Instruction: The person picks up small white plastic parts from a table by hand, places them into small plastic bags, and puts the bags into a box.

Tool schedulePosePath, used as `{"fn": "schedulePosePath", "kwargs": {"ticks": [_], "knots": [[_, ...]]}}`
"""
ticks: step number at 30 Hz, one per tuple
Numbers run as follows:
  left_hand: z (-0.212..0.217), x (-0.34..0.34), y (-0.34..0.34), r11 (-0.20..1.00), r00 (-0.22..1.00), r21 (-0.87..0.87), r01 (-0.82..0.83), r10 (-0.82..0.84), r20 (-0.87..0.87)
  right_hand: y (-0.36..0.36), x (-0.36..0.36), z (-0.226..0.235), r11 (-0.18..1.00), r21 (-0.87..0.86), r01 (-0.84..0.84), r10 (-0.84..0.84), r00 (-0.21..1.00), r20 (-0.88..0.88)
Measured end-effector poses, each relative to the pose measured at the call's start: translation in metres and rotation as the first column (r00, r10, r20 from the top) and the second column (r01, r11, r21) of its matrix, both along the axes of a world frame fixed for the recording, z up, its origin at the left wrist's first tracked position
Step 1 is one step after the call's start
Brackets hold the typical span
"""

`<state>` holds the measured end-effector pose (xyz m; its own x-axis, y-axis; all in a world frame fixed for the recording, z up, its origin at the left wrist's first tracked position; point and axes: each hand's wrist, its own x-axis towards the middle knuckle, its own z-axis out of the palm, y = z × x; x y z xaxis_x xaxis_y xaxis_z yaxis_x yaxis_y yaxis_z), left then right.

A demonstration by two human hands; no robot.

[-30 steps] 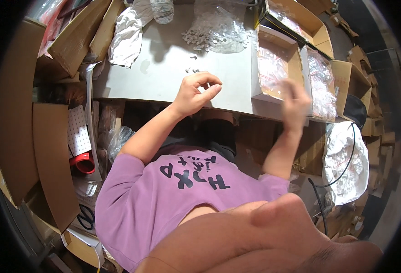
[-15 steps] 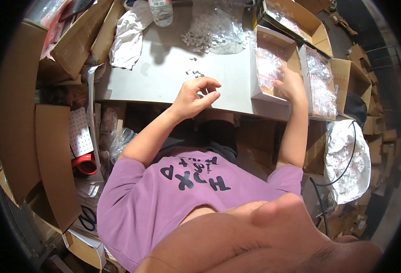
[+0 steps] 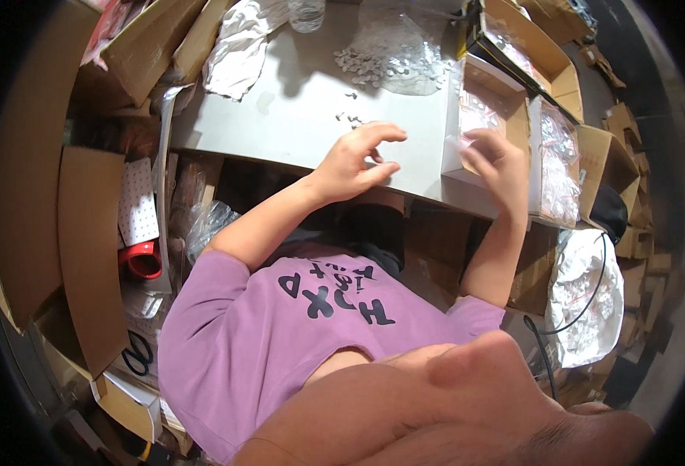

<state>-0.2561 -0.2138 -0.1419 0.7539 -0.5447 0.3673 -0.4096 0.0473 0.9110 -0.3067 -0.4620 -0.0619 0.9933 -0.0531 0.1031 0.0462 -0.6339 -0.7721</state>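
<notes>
My left hand [image 3: 358,161] hovers over the near edge of the grey table [image 3: 296,128]. Its fingers are curved and apart, with nothing between them. At the front of an open white box [image 3: 451,140], my right hand [image 3: 499,167] is bent, thumb and fingers pinched toward each other. A blurred, see-through small plastic bag [image 3: 457,150] appears to hang at its fingertips. Inside the box lie several small clear bags [image 3: 482,115]. A few small grey-white pieces [image 3: 352,119] lie loose beyond my left hand, and a bigger heap of them [image 3: 362,68] spills from a large clear bag [image 3: 408,43].
To the right stand a box of filled clear bags [image 3: 558,163], a black-edged carton [image 3: 540,54] and a white sack [image 3: 587,303]. A white cloth [image 3: 241,50] and a plastic bottle [image 3: 306,14] occupy the far left of the table. Cardboard boxes [image 3: 90,256] crowd my left side.
My right hand has drawn back toward me from inside the white box, with the see-through bag at its fingertips. My left hand stays hovering, still curved. The view has shifted slightly.
</notes>
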Motion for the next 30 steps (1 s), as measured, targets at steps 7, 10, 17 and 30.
{"fn": "schedulePosePath", "kwargs": {"ticks": [7, 10, 17, 30], "knots": [[-0.008, -0.016, 0.012, 0.997, 0.999, -0.066, 0.029, -0.032, -0.036, 0.064, 0.013, -0.038, 0.904, 0.382, -0.193, 0.275, 0.945, -0.174], [-0.008, -0.019, 0.025, 0.988, 0.972, -0.086, -0.128, 0.107, -0.208, 0.066, 0.032, -0.056, 0.868, 0.481, -0.125, 0.217, 0.966, -0.141], [-0.011, -0.019, 0.068, 0.960, 0.958, 0.091, -0.265, 0.272, -0.086, 0.094, 0.064, -0.073, 0.951, -0.161, -0.265, 0.281, 0.955, 0.090], [-0.005, -0.012, 0.076, 0.952, 0.924, 0.022, -0.305, 0.302, -0.235, 0.116, 0.065, -0.084, 0.925, -0.362, -0.115, 0.201, 0.957, 0.209]]}}
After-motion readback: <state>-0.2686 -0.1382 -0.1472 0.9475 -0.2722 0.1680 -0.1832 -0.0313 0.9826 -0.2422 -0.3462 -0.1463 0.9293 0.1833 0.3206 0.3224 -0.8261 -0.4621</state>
